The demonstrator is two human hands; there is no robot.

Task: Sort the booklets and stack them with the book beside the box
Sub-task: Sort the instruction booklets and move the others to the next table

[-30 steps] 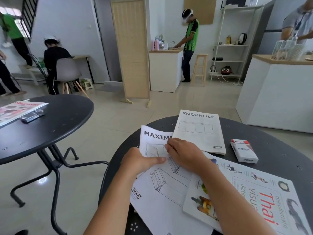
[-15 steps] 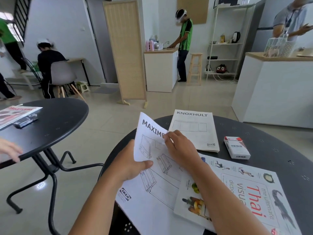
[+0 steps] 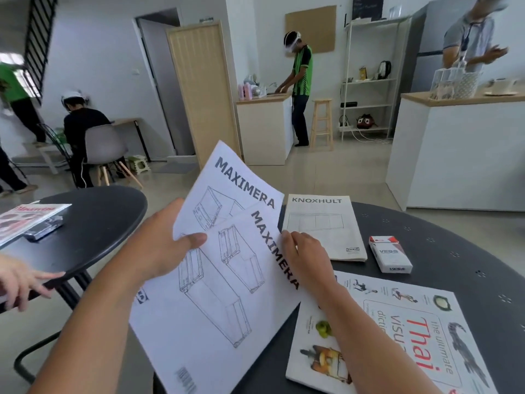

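Observation:
Two white MAXIMERA booklets are lifted off the round black table (image 3: 443, 223). My left hand (image 3: 162, 248) grips the upper MAXIMERA booklet (image 3: 224, 191) with the thumb on its cover. The lower MAXIMERA booklet (image 3: 227, 302) fans out beneath it, and my right hand (image 3: 304, 257) pinches its right edge. A KNOXHULT booklet (image 3: 321, 226) lies flat on the table beyond my right hand. The small red-and-white VESS box (image 3: 390, 254) sits to its right. The large Thai visual dictionary book (image 3: 397, 336) lies at the near right, partly under my right forearm.
A second black round table (image 3: 93, 223) stands at left with a magazine (image 3: 25, 220) and a dark object on it; another person's hand (image 3: 20, 282) reaches at its edge. Other people, a white counter (image 3: 454, 155) and shelves stand farther back.
Both hands have lifted the MAXIMERA booklets off the table and fanned them apart into two. Another person's hand has appeared at the left table's edge.

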